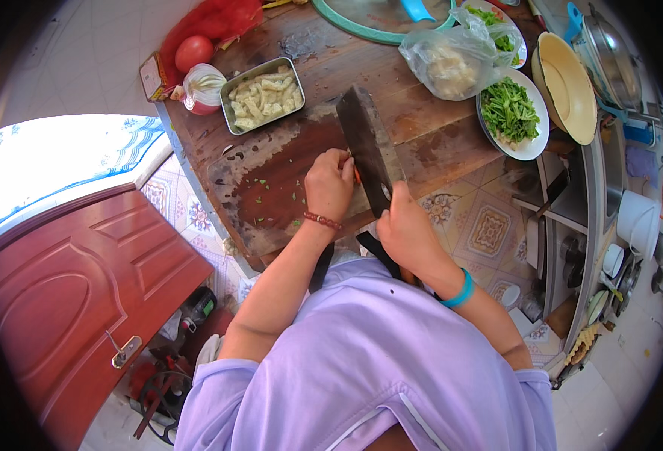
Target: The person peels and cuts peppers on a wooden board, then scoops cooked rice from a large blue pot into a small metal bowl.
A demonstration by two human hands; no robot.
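Note:
My right hand (402, 228) grips the handle of a dark cleaver (362, 141), its broad blade pointing away from me over the wooden cutting board (275, 169). Close to the left side of the blade, my left hand (331, 183) has its fingers bent around a small orange-red piece of food (357, 173), mostly hidden by the fingers and the blade. Whether the edge touches that piece I cannot tell. Small green scraps (259, 199) are scattered on the wet board, left of my left hand.
Beyond the board stands a metal tray of pale cut pieces (263, 98), beside a cut onion (203, 89) and a tomato (194, 53). To the right are a plastic bag (450, 65), a plate of chopped greens (513, 115) and a cream basin (562, 87). A glass lid (359, 31) lies at the back.

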